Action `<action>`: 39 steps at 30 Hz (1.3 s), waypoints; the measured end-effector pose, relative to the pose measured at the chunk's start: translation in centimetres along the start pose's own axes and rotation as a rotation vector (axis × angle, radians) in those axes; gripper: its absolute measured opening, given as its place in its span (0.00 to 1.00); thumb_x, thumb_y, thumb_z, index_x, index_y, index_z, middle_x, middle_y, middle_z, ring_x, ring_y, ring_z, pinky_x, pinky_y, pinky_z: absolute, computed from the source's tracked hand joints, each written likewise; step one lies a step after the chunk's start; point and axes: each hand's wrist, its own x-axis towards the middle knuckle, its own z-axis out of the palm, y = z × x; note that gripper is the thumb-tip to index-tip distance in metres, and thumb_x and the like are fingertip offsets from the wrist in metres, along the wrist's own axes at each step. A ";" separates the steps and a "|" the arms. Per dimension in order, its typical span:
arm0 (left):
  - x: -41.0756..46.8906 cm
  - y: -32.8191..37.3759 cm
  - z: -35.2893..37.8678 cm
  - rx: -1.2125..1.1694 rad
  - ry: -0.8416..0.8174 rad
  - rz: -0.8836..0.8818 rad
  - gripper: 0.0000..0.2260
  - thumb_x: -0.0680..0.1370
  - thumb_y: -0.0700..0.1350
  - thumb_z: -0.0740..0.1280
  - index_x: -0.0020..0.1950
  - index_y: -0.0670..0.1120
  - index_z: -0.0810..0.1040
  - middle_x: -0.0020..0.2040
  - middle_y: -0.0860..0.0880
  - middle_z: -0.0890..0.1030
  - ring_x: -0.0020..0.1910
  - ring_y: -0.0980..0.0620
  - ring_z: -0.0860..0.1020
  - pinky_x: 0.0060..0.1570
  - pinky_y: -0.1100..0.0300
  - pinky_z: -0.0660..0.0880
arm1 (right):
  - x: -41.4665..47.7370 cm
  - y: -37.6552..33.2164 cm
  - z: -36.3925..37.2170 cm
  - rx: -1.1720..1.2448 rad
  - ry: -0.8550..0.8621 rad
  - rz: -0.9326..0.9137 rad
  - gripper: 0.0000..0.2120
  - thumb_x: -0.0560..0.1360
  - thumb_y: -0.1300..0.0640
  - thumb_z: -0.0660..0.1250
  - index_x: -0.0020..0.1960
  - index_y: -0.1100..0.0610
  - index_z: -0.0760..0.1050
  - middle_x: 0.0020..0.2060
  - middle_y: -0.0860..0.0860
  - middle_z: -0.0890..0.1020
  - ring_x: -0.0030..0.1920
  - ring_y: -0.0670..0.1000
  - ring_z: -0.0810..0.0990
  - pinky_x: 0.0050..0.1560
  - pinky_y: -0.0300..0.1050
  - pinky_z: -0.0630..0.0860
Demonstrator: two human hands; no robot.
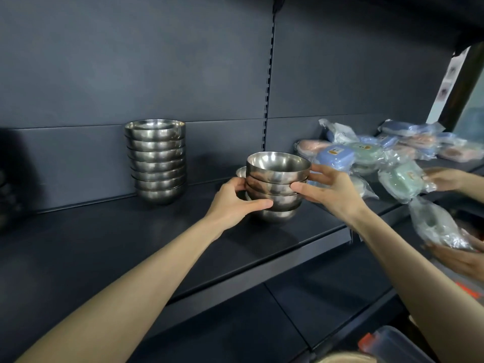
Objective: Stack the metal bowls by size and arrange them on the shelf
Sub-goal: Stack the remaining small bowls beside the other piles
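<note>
Toward the middle of the shelf (pixel 104 244), nearer its front edge than its back, your left hand (pixel 235 203) and right hand (pixel 330 189) clamp the short stack of metal bowls (pixel 277 179) from either side, thumbs across its front. Against the back edge to the left stands a taller stack of bowls (pixel 157 161), well apart, and wrapped plastic boxes (pixel 366 155) lie toward the right end.

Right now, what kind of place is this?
Probably a shop: a dark slotted display shelf, stacks of identical metal bowls, and plastic-wrapped boxes with label stickers piled alongside.
</note>
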 end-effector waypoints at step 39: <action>-1.4 -1.7 0.1 -0.080 0.038 -0.032 0.25 0.66 0.44 0.79 0.61 0.46 0.75 0.54 0.54 0.81 0.53 0.60 0.78 0.50 0.69 0.72 | -0.1 2.2 0.9 0.001 -0.047 -0.038 0.19 0.65 0.58 0.78 0.52 0.45 0.76 0.48 0.45 0.84 0.47 0.43 0.84 0.57 0.40 0.76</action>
